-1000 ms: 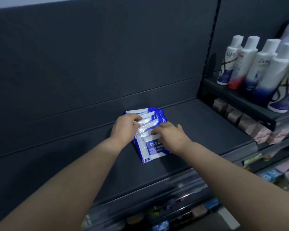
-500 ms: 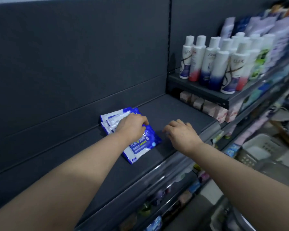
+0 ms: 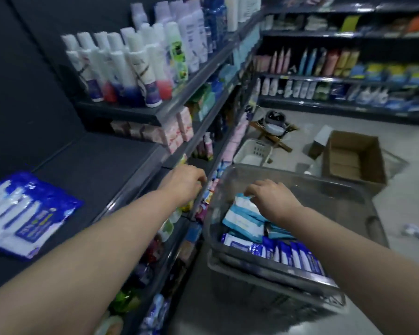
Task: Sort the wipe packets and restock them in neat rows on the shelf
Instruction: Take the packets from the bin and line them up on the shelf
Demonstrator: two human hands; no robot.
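Over bin (image 3: 336, 213) | R hand (image 3: 271, 199) on teal packs (image 3: 242, 221), grip unclear | L hand (image 3: 184, 182) loose, empty | tip: grab one colour only, stack squared.

Right hand (image 3: 273, 199) on teal wipe packets (image 3: 242, 221) in the clear bin (image 3: 324, 189); blue packets (image 3: 27, 213) on the dark shelf (image 3: 94, 170).

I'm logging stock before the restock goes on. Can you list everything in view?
blue-and-white wipe packets: one overlapping stack, dark shelf, left
clear bin: one, grey-tinted, front right
teal-and-white packets: several, in the bin's far part
dark blue packets: a row, in the bin's near part
bottles: many, mostly white, upper shelf
cardboard box: one, brown, open, on the floor
white basket: one, floor beyond the bin
left hand: over the shelf edge, nothing visibly held
right hand: in the bin, fingertips on teal-and-white packets
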